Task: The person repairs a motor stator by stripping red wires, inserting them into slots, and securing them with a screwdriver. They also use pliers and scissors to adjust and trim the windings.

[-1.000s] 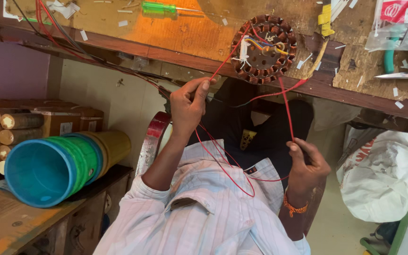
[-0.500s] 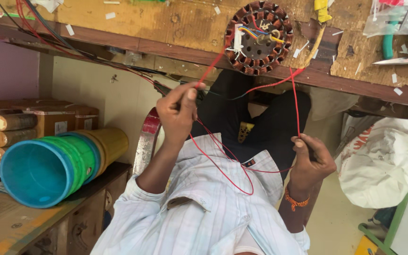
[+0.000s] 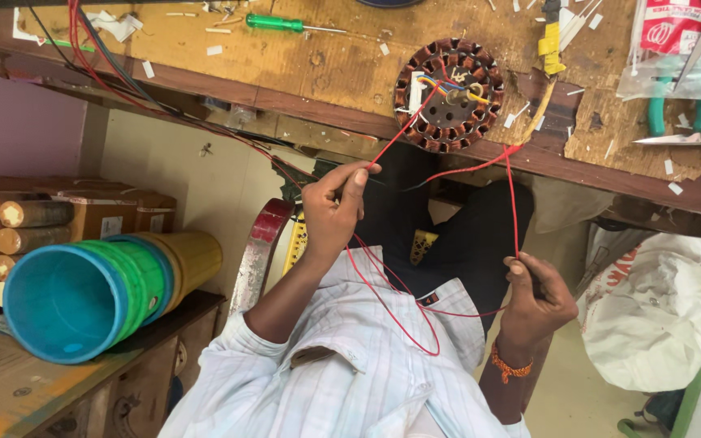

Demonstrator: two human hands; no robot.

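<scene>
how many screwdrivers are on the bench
1: a green-handled screwdriver lies on the bench at the top, left of the round stator. Others may sit beyond the picture's edge.

We see a worn wooden tabletop running across the far side, scarred and strewn with small white paper scraps. On it lies a round motor stator wound with copper coils, close to the near edge, with red wire leading off it over that edge. To its left lies a green-handled screwdriver. To the right sit a yellow tool, green-handled pliers and a clear plastic bag.
</scene>
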